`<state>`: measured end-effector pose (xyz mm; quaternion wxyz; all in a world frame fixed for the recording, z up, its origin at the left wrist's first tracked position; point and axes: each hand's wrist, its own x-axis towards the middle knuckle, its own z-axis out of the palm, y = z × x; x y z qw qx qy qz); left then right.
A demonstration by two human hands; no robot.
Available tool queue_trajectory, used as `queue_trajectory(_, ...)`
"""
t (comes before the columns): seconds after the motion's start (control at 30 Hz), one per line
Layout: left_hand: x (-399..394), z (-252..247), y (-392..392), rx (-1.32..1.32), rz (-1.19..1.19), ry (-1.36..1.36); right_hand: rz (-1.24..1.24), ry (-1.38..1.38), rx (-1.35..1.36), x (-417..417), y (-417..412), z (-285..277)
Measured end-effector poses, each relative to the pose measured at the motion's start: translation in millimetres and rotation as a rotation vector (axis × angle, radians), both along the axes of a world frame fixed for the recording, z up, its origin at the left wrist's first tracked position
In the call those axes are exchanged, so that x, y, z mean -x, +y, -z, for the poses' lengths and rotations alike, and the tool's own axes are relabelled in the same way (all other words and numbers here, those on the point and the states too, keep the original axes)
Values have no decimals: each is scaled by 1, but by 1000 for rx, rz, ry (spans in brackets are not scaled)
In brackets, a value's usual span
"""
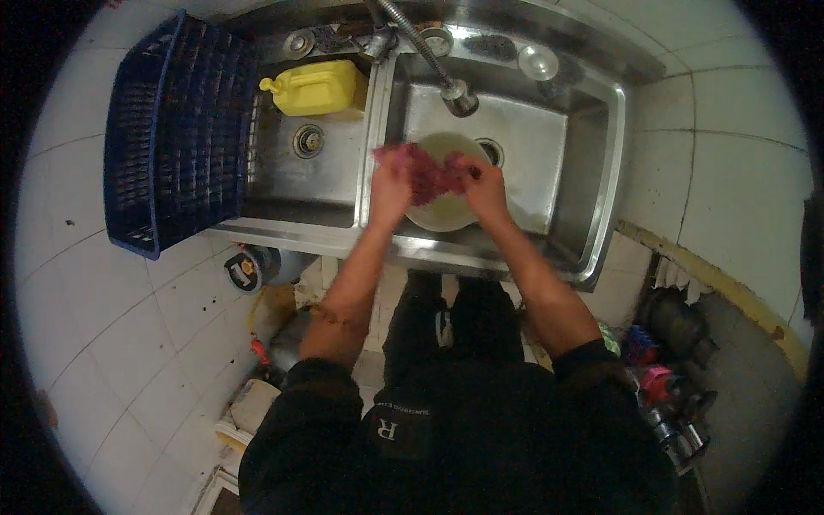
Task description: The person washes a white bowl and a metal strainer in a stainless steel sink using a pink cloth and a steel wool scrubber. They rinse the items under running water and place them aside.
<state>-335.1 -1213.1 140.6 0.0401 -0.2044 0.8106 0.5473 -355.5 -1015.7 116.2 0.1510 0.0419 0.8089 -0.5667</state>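
A dark pink cloth (423, 180) is stretched between my two hands above a round basin (444, 221) of cloudy liquid. The basin stands in the right bowl of a stainless steel double sink (528, 174), partly over its drain. My left hand (391, 187) grips the cloth's left end near the divider between the bowls. The other end is in my right hand (481, 187), on the basin's right side. Both hands are somewhat blurred, and the fingertips are partly hidden by the cloth. A flexible metal faucet with a spray head (459, 98) hangs just beyond the basin.
In the left bowl lies a yellow plastic jug (315, 89) behind a drain strainer (308, 141). A blue plastic crate (161, 141) leans over that bowl's left side. Metal drain cups (538, 63) sit on the back ledge. Under the sink at left is a gas cylinder (293, 341).
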Motion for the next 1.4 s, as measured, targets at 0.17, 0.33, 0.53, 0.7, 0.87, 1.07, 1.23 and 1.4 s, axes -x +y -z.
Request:
queue_trajectory(0.17, 36, -11, -114, 61, -133, 107, -28, 54, 205, 59, -79, -17)
queue_trajectory(0.33, 1, -15, -83, 516, -105, 21, 62, 324, -269, 53, -30, 0)
queue_trajectory(0.53, -37, 46, 2, 416, 134, -374, -138, -216, -421, -16, 85, 28)
queue_trajectory(0.7, -27, 85, 4, 255, -123, -512, -30, -678, 185, -26, 84, 69)
queue_trajectory(0.87, -35, 72, 25, -338, -133, -569, -28, -601, 108, 6, 119, 63)
queue_trajectory(1.07, -70, 11, 85, -638, -245, -430, -138, -449, -99, 10, 170, -8)
queue_trajectory(1.23, -100, -40, 108, -940, -314, -171, -211, -240, -136, 9, 182, -118)
queue_trajectory(1.4, -152, -107, 97, -897, -388, -42, -401, -143, -183, -3, 151, -206)
